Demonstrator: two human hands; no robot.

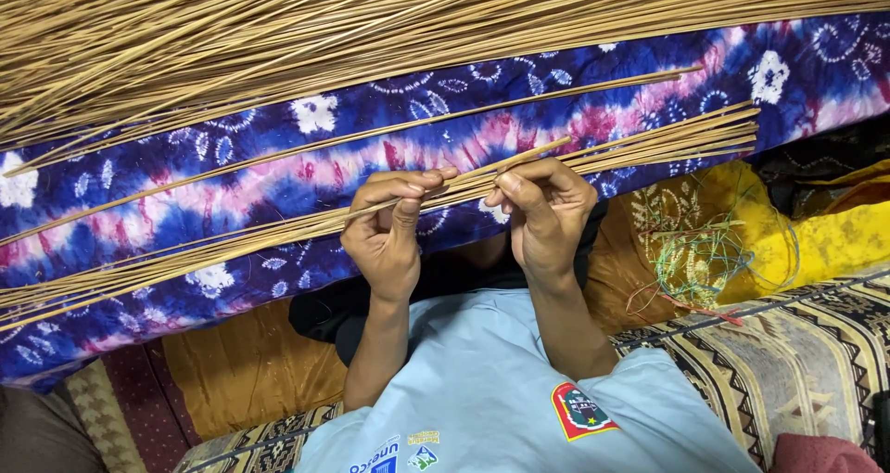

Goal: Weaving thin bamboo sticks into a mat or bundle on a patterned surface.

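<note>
Left hand (385,236) and right hand (545,215) each pinch one thin reed strip (464,182) — grips side by side, strip bundle (640,148) just beyond, over tie-dye cloth (278,172).

Reed pile (278,28): cut by top and both side edges; ends unseen.
Tie-dye cloth (232,213): runs off left and right edges.
Thread tangle (705,250): too fine to separate strands.
Left hand (385,232), right hand (542,218): palms turned away, fingertip contact on reed strip (464,181) partly hidden.
Shirt emblem (579,408): too small to make out.

I wear a light blue short-sleeved cotton shirt (482,380) with a red shield-shaped badge (580,410) below my bare arms.
</note>
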